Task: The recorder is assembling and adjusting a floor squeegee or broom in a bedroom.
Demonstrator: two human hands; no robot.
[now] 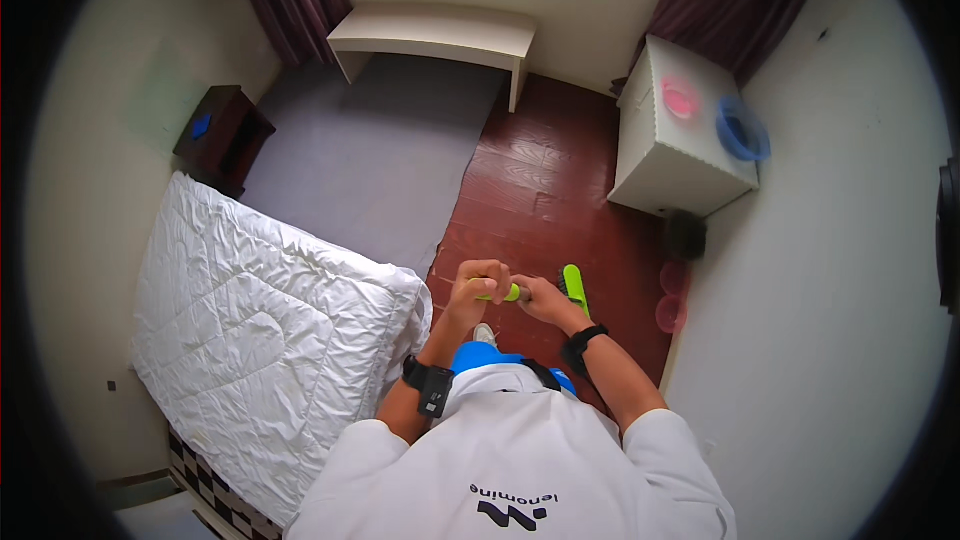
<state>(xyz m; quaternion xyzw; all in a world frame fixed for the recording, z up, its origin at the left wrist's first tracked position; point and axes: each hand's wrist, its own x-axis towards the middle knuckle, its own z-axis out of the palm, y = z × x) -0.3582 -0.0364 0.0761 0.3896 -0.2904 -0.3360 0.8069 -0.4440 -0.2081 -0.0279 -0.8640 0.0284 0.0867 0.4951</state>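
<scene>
Both of my hands are closed in front of my waist around a broom's handle [513,293], which has a bright green grip and a short grey stretch showing. My left hand [479,286] wraps the green end, and my right hand [547,300] grips just to the right of it. Beyond my right hand, over the floor, shows a bright green broom head [574,286] with dark bristles. My right hand and forearm hide how handle and head join.
A bed with a white quilt [270,330] stands on my left, with a dark nightstand [225,140] beyond. Ahead are a grey mat [370,150], red-brown floorboards [540,170] and a white desk [435,28]. On my right, a white cabinet [690,130] bears pink and blue basins [741,128].
</scene>
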